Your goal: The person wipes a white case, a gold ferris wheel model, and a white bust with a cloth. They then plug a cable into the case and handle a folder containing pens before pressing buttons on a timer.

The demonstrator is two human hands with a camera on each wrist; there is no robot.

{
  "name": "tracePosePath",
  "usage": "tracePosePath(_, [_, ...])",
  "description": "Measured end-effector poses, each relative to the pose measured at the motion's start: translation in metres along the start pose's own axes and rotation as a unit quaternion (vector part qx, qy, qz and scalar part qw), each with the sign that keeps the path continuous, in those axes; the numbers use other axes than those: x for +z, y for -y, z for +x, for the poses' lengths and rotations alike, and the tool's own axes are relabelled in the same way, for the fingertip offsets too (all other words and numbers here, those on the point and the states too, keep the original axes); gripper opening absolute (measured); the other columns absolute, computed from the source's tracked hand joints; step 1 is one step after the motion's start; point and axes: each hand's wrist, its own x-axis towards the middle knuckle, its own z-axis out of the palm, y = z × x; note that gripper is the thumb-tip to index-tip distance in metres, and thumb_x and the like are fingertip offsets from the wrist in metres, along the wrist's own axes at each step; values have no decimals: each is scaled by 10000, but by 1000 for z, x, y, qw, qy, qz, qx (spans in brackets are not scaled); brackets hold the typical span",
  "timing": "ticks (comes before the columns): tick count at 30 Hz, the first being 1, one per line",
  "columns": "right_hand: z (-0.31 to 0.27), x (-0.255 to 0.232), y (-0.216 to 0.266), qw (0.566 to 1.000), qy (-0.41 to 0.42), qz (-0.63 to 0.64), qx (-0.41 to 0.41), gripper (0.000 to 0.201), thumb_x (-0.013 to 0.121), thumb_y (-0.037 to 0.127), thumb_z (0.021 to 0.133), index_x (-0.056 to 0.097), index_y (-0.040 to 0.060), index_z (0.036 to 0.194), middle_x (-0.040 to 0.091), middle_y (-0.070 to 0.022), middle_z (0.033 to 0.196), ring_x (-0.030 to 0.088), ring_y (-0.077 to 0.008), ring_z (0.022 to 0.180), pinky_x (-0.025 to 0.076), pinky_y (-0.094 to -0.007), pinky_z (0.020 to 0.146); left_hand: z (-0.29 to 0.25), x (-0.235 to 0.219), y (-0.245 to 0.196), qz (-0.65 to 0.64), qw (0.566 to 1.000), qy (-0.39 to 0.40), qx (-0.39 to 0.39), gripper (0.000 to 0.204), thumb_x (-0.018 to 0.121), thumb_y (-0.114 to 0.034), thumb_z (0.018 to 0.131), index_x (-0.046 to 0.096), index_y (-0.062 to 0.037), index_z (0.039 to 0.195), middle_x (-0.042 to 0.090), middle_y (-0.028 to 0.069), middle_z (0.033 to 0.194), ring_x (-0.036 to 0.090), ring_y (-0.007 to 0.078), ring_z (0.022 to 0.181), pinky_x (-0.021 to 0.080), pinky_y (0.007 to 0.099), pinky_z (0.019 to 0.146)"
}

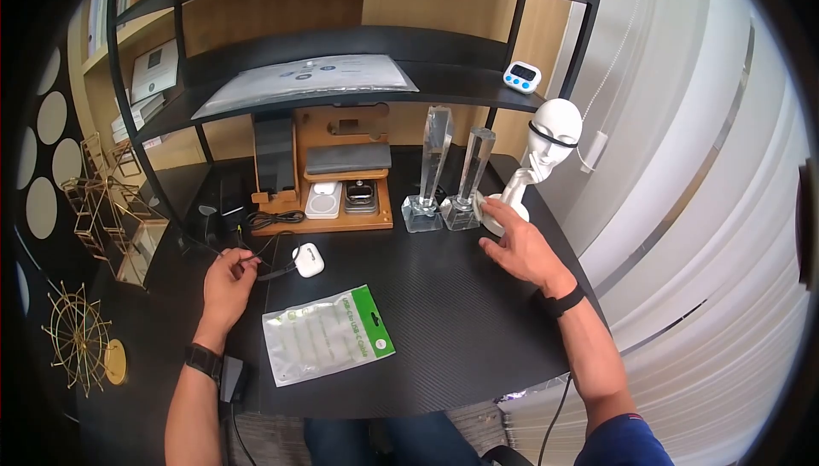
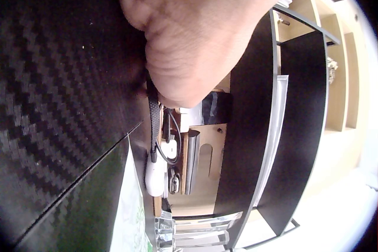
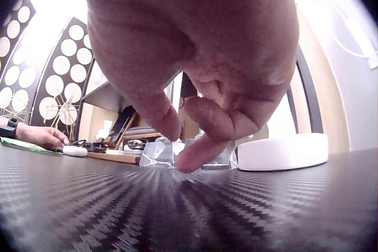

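My left hand [image 1: 229,280] is at the left of the black desk, fingers curled, pinching a dark woven strap [image 2: 154,123]. This strap runs to a white earbud case [image 1: 310,261], which lies on the desk just right of the hand. In the left wrist view the palm hides the fingertips. My right hand [image 1: 522,251] reaches over the right side of the desk with loosely bent fingers and nothing gripped. Its fingertips are close to the base of the shorter crystal trophy [image 1: 474,167] and the white base of a head sculpture [image 1: 554,129].
A green-and-white cable pouch [image 1: 328,335] lies at the front middle. Behind stand a wooden charging organizer [image 1: 375,215] with a coiled black cable [image 1: 277,221] on it, and a taller crystal trophy [image 1: 436,155]. A shelf above carries a white timer [image 1: 521,77]. Gold ornaments [image 1: 78,338] stand left.
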Motion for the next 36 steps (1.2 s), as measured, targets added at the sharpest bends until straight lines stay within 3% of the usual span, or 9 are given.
tracePosePath(6, [1, -10, 13, 996, 78, 43, 31, 590, 722, 153, 945, 569, -34, 1483, 538, -180, 1592, 711, -301, 872, 593, -394, 893, 1, -1, 1, 7, 1000, 11, -1, 124, 713, -61, 984, 751, 23, 1067, 550, 6, 864, 483, 85, 733, 410, 262, 685])
tracePosePath(8, [2, -10, 14, 995, 83, 51, 18, 584, 717, 151, 949, 569, -35, 1482, 540, -176, 1591, 712, -302, 873, 594, -393, 891, 0, -1, 1, -7, 1000, 8, -9, 157, 729, -91, 949, 761, 8, 1067, 599, 53, 829, 531, 144, 714, 443, 301, 682])
tracePosePath(13, [0, -13, 25, 991, 120, 65, 6, 561, 703, 148, 959, 574, -37, 1473, 547, -168, 1587, 707, -295, 857, 595, -386, 879, 0, -1, -1, -2, 1000, 4, 2, 155, 727, -86, 947, 760, 5, 1068, 610, 51, 843, 538, 143, 712, 452, 298, 690])
tracePosePath(16, [0, -13, 22, 991, 118, 60, 19, 549, 701, 153, 963, 578, -43, 1461, 544, -184, 1586, 723, -328, 929, 587, -402, 930, 0, -1, 1, -2, 1000, 2, 1, 157, 725, -83, 947, 759, 5, 1073, 615, 48, 848, 539, 139, 708, 458, 293, 695])
tracePosePath(21, [1, -2, -4, 998, 33, 23, 41, 550, 708, 156, 958, 577, -52, 1450, 527, -216, 1589, 653, -423, 1258, 533, -432, 1075, 0, 0, 1, -6, 1000, 7, -14, 159, 723, -81, 949, 762, 7, 1075, 617, 48, 850, 541, 144, 706, 461, 295, 692])
tracePosePath(25, [2, 0, -1, 998, 4, 32, 52, 583, 716, 152, 948, 557, -43, 1473, 520, -219, 1593, 619, -433, 1314, 532, -433, 1085, 0, -1, -6, 5, 1000, -2, 2, 154, 728, -87, 942, 765, 5, 1060, 612, 45, 843, 539, 141, 702, 454, 295, 681])
tracePosePath(31, [3, -11, 19, 994, 32, 62, 82, 676, 722, 119, 930, 489, 4, 1554, 453, -168, 1666, 718, -312, 987, 587, -397, 910, -1, -1, -2, 0, 1000, -1, 4, 155, 730, -94, 938, 765, 1, 1056, 603, 42, 825, 530, 137, 697, 443, 297, 677])
tracePosePath(33, [3, -9, 17, 993, -18, 103, 62, 732, 725, 85, 920, 452, 46, 1597, 409, -136, 1703, 679, -239, 827, 586, -361, 811, 1, -2, -2, 0, 1000, 4, -1, 155, 729, -92, 938, 765, 0, 1058, 604, 42, 824, 528, 141, 697, 443, 299, 680])
tracePosePath(36, [5, -11, 20, 988, -79, 132, 15, 763, 719, 51, 919, 426, 80, 1623, 386, -127, 1719, 678, -228, 815, 588, -345, 787, -1, 0, 0, -3, 1000, 5, -7, 152, 726, -83, 940, 764, -2, 1063, 608, 39, 833, 525, 141, 701, 443, 298, 686])
